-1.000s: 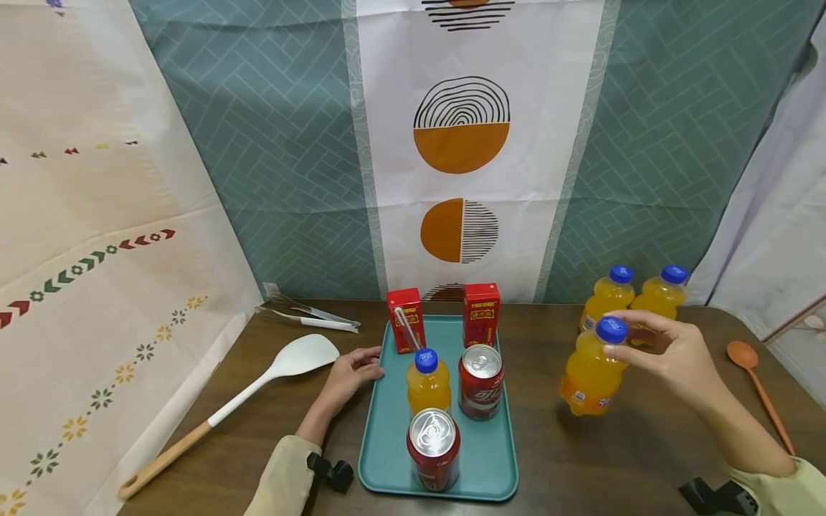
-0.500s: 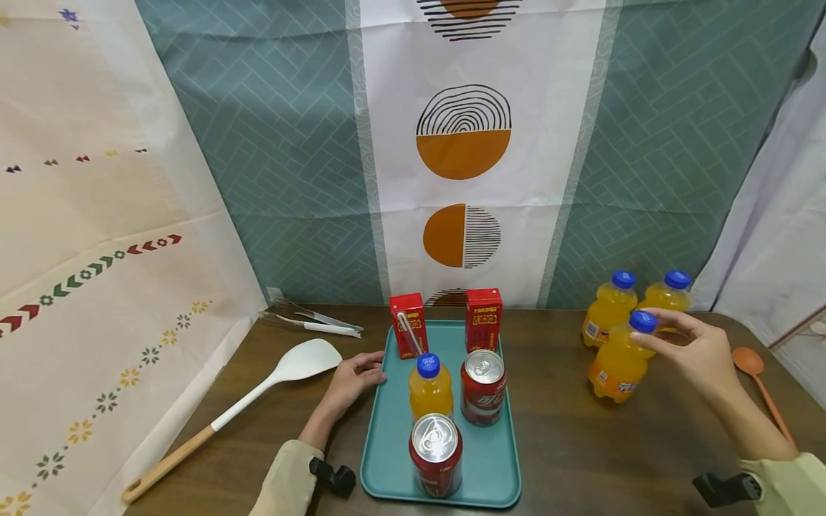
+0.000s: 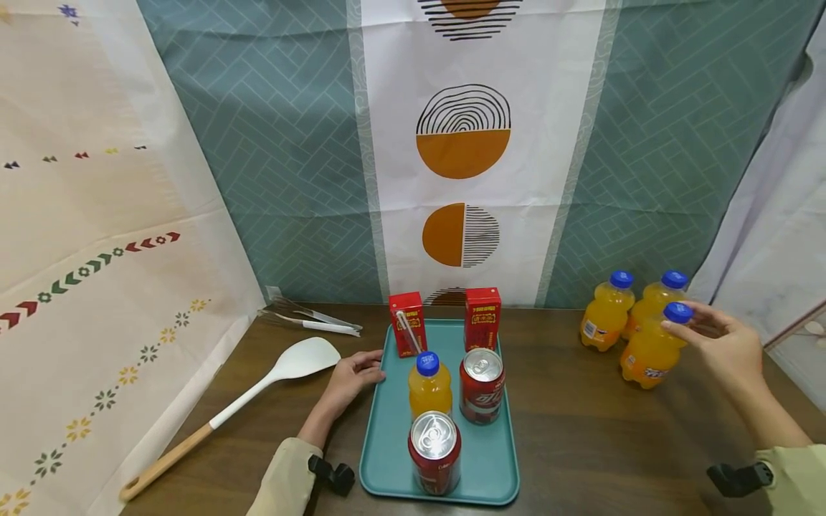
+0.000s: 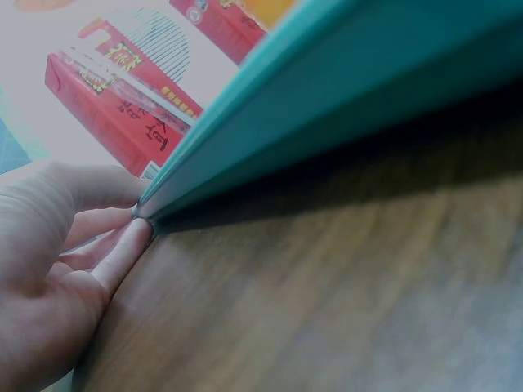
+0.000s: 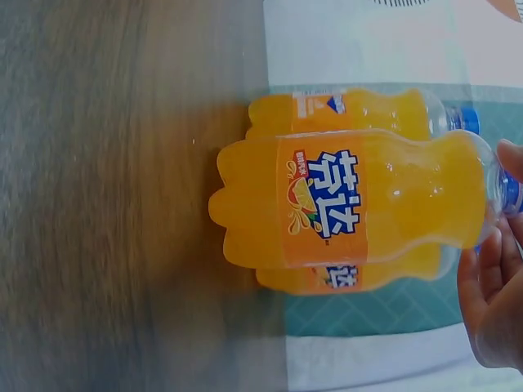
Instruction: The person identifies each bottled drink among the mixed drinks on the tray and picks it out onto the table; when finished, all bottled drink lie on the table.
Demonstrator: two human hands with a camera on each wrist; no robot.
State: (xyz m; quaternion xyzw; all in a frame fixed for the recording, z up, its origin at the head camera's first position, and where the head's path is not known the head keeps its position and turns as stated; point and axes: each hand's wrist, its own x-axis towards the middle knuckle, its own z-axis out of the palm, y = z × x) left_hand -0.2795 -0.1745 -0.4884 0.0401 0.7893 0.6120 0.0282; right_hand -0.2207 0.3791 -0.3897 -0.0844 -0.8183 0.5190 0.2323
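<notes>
My right hand (image 3: pixel 732 351) pinches an orange soda bottle (image 3: pixel 652 350) by its neck, just under the blue cap. In the right wrist view this soda bottle (image 5: pixel 327 200) stands in front of two like it, partly covering both. Those are a left soda bottle (image 3: pixel 606 314) and a rear soda bottle (image 3: pixel 660 295). My left hand (image 3: pixel 351 383) pinches the left rim of a teal tray (image 3: pixel 393 444); the left wrist view shows thumb and fingers (image 4: pixel 127 245) at the tray's edge (image 4: pixel 270 122).
The tray bears two red drink cartons, one a carton (image 3: pixel 482 319) at the back right, a soda bottle (image 3: pixel 430 390), a rear can (image 3: pixel 482 387) and a front can (image 3: pixel 434 455). A white spatula (image 3: pixel 300 358) and whisk-like utensils (image 3: pixel 316 319) lie left.
My right hand has carried the soda bottle rightward, to in front of the rear one. The orange spoon at the right has gone out of sight. My left hand stays at the tray.
</notes>
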